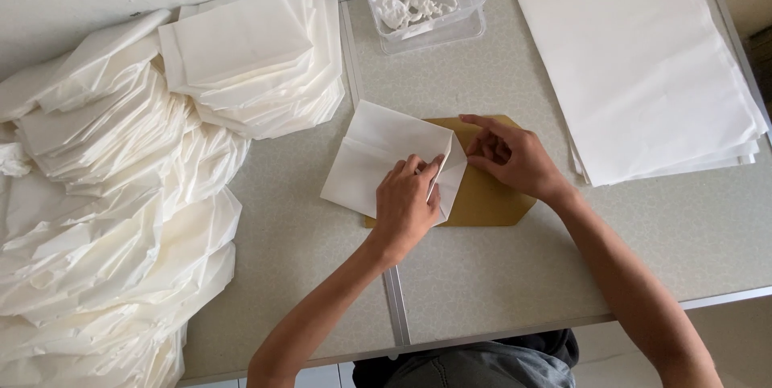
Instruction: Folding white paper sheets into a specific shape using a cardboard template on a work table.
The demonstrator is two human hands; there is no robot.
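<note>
- Pressing down on a folded sheet of thin white paper (378,159), left hand (408,201) fingers bent, pinching its right edge.
- Right hand (512,156) fingertips grip the same fold (index finger extended).
- Paper lies on a flat tan hexagonal cardboard template (486,195), mid grey speckled table (482,275).
- Stack of flat white sheets (643,58) right; heap of folded white papers (121,195) left; clear plastic tub (425,4) behind.
</note>
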